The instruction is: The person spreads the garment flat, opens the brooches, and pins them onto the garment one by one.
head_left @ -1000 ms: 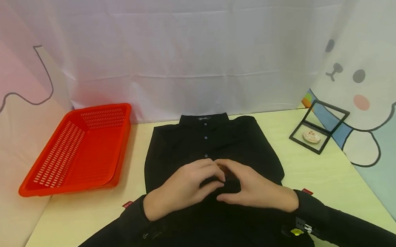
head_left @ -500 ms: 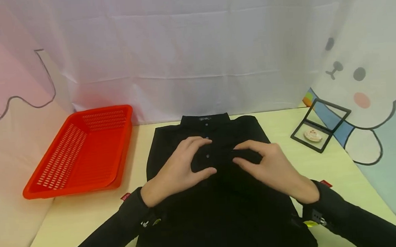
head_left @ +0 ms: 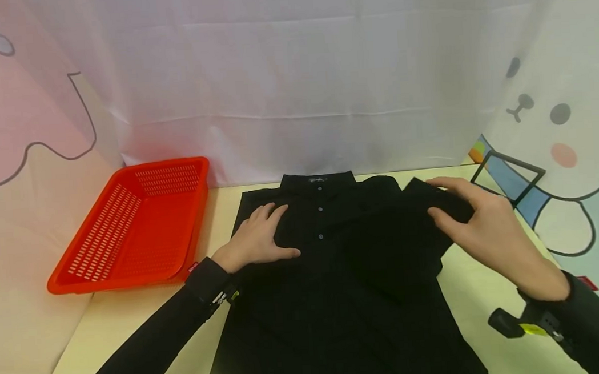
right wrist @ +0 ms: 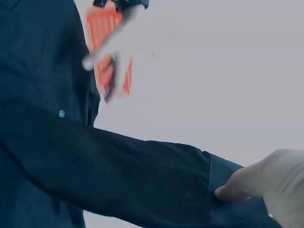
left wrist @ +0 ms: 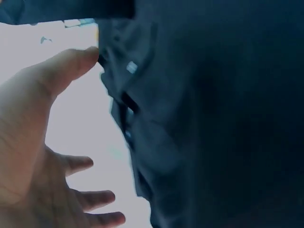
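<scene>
Lying under the spread left hand (head_left: 255, 239), black shirt (head_left: 332, 305), right hand (head_left: 493, 235) pinching its cuff (head_left: 436, 197).

The shirt (head_left: 337, 305) lies on the worktop (head_left: 480, 279), collar (head_left: 317, 181) toward the far curtain (head_left: 252, 87), a sleeve (right wrist: 133, 171) reaching to the right hand (head_left: 493, 238). Far left stands the basket (head_left: 150, 233); far right, behind that hand, the frame (head_left: 518, 161).

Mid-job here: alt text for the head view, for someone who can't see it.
The right hand holds a sleeve of a black shirt lying on a pale yellow table; the left hand, thumb out, is over the shirt's chest. A red basket sits at left, and the right hand partly hides a black frame.
</scene>
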The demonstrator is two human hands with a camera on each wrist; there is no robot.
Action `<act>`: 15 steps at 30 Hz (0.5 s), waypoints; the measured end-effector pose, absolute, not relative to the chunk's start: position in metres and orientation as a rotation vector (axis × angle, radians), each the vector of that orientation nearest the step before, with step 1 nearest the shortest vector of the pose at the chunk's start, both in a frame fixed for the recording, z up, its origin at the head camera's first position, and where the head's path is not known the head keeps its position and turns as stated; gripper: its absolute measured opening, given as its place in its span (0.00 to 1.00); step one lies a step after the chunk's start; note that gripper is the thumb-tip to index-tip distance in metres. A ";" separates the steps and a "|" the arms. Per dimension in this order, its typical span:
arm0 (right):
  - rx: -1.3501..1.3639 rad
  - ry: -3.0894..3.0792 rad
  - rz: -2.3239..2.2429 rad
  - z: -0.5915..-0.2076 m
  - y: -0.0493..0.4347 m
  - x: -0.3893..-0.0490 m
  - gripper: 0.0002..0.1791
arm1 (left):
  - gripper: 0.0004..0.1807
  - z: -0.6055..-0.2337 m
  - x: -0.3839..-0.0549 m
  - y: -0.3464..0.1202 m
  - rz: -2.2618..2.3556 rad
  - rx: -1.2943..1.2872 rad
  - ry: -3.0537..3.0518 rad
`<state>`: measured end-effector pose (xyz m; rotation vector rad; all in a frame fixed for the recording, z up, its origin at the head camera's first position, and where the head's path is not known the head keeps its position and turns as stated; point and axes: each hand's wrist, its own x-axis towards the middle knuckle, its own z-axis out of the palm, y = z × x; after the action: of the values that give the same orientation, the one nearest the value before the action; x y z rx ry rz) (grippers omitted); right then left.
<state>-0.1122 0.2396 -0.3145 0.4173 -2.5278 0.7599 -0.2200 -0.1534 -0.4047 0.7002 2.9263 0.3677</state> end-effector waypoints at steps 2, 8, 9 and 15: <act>0.339 -2.578 0.745 -0.315 0.255 -0.108 0.28 | 0.60 -0.410 -0.224 -0.157 0.321 0.647 2.889; 0.085 -2.745 0.716 -0.325 0.292 -0.094 0.25 | 0.61 -0.422 -0.235 -0.170 0.201 0.445 2.694; 0.052 -2.762 0.710 -0.327 0.297 -0.092 0.25 | 0.62 -0.423 -0.237 -0.171 0.186 0.419 2.667; -0.079 -2.810 0.666 -0.345 0.325 -0.079 0.15 | 0.65 -0.423 -0.250 -0.176 0.145 0.324 2.618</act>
<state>-0.0789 0.3254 -0.3451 -0.0789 -2.8104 0.6658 -0.2502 -0.1761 -0.4233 0.3237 2.6180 0.1447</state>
